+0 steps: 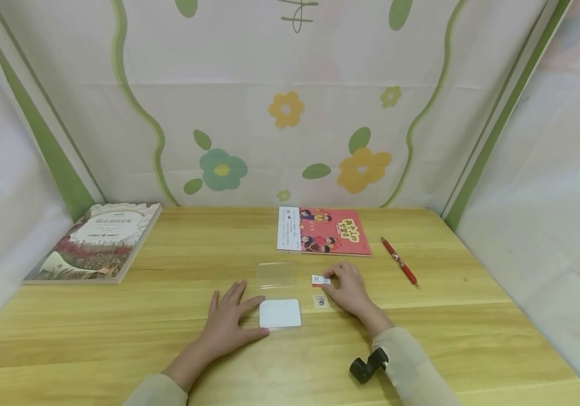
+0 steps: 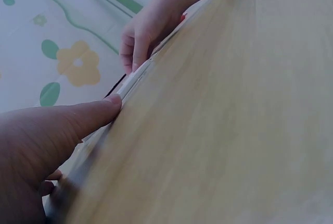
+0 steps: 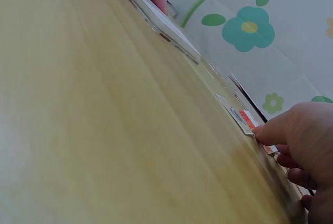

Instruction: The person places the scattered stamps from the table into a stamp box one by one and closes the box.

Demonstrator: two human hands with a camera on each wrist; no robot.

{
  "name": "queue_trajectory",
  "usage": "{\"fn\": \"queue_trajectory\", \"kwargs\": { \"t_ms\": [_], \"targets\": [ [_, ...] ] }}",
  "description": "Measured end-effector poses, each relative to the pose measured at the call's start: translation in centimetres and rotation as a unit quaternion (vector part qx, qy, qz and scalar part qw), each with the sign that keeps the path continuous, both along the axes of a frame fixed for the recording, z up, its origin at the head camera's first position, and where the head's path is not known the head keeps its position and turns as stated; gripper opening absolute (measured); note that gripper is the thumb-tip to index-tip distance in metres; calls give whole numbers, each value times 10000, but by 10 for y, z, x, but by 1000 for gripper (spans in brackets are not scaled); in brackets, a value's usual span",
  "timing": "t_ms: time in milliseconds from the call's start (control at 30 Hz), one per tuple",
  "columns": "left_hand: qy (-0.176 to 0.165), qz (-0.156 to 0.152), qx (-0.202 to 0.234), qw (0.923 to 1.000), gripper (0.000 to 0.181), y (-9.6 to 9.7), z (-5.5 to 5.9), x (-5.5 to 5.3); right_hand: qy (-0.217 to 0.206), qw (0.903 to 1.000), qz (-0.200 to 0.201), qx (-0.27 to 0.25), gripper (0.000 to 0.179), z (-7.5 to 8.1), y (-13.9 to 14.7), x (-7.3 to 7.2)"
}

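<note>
Your right hand (image 1: 347, 287) pinches a small red-and-white card (image 1: 317, 280) in its grip, just beyond the square label (image 1: 321, 301) on the table (image 1: 92, 338). Your left hand (image 1: 228, 322) has its grip spread wide, thumb and forefinger touching the white-topped case (image 1: 280, 313) at its left end.

White block: a white, round-cornered rectangular block (image 1: 280, 313), flat on the yellow wood-grain bench (image 1: 168, 344), with a clear edge showing along its near side; the left hand (image 1: 231, 322) touches its left end, thumb at the near corner, index finger at the far one.
Clear piece: a transparent, rectangular plastic piece (image 1: 276, 274), lying flat just beyond the white block.
Red-and-white card: a small printed card (image 1: 317, 279), pinched at its right end by the right hand (image 1: 347, 288).
Square card: a small pale printed square with a round blue emblem (image 1: 321, 301), flat on the bench, right of the white block.
</note>
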State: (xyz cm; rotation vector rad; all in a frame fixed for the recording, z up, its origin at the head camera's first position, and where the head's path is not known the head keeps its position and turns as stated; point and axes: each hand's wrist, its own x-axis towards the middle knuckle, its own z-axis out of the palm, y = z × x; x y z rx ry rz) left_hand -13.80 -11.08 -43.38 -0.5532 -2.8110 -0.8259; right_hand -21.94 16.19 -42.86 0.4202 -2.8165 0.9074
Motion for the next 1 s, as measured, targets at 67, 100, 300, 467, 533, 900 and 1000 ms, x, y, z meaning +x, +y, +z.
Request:
{"fn": "queue_trajectory", "kwargs": {
  "t_ms": [67,100,300,467,533,900,1000],
  "targets": [
    [5,3,-19,10000,66,-1,0,0,69,10000,46,-5,14,0,0,0],
    [-2,3,-26,10000,66,-1,0,0,102,9999,71,-16,13,0,-1,1],
    [-41,-2,-51,10000,66,-1,0,1,-47,9987,97,-503,9,1,-2,2],
    [-47,5,-66,10000,65,-1,1,1,-217,9967,113,-770,12,-2,-1,1],
    [-52,4,-57,10000,65,-1,1,2,-255,9966,161,-763,15,-2,-1,1],
    [-23,-6,-107,9999,65,0,2,1,-482,9957,147,-782,19,4,-2,2],
    [-26,-10,-86,10000,65,1,2,1,-597,9939,134,-920,18,7,-3,2]
  ]
}}
